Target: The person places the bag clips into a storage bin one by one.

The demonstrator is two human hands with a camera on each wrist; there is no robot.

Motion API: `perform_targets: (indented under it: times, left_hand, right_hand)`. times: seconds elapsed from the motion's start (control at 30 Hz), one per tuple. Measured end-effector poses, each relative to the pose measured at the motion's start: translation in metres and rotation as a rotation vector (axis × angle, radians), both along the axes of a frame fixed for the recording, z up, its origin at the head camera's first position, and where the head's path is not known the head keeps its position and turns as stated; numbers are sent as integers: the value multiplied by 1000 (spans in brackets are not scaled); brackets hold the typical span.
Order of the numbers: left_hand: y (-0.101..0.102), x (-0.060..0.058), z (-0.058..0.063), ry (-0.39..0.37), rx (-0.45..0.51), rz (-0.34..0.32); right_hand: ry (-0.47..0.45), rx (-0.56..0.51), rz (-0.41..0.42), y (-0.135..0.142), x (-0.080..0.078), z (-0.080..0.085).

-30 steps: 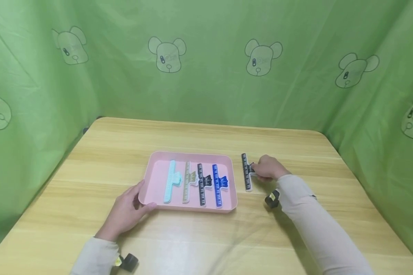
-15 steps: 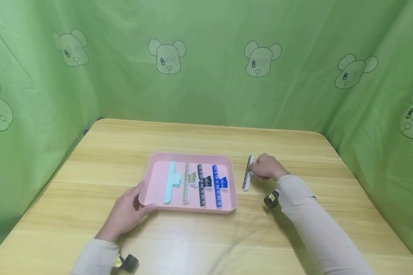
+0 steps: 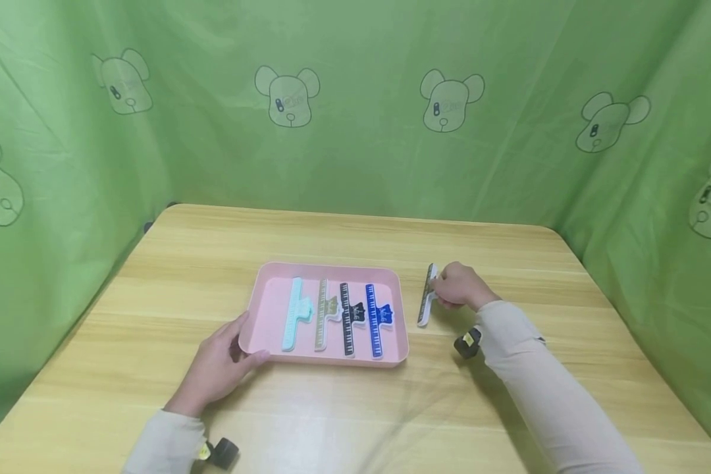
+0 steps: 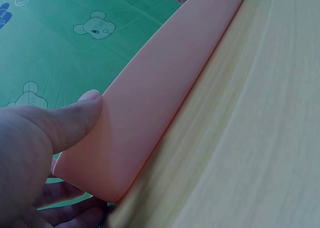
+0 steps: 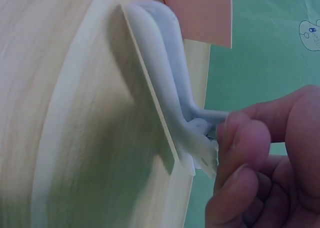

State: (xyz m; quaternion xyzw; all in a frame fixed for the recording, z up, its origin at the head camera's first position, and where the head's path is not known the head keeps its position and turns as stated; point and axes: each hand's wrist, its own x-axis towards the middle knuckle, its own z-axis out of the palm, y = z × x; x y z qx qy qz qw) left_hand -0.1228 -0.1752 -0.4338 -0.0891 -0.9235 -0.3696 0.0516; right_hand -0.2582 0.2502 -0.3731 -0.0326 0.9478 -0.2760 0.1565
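Note:
In the head view, my left hand (image 3: 218,362) grips the near-left corner of a pink tray (image 3: 326,360), thumb along the front rim and fingers round the side. Right of the tray, my right hand (image 3: 463,287) pinches the handle of a dark-faced chip clip (image 3: 428,299) with a piano-key pattern. That clip is tilted, its white side showing. Up close in the right wrist view, the whitish clip (image 5: 160,58) stands near the wood, handle between thumb and fingers. Inside the tray lie a mint clip (image 3: 293,316), a gold clip (image 3: 321,319), a black clip (image 3: 347,322) and a blue clip (image 3: 375,322).
A wooden table (image 3: 332,421) carries everything. Green curtain (image 3: 361,164) with bear-head prints hangs behind it and on both sides. Small black wrist cameras sit by the left cuff (image 3: 222,453) and the right cuff (image 3: 468,343).
The clip in my right hand has turned from lying face up to leaning on its side, its pale side now showing. My left hand and the tray keep their place.

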Motion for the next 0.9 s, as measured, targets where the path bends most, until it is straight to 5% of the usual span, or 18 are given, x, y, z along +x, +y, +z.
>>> perform_targets:
  times: [0.43, 0.9]
  left_hand:
    - [2, -1, 2, -4, 34, 6]
    - [4, 0, 6, -16, 150, 114]
  right_hand:
    - [9, -21, 14, -4, 1, 5]
    - [31, -30, 22, -14, 1, 13]
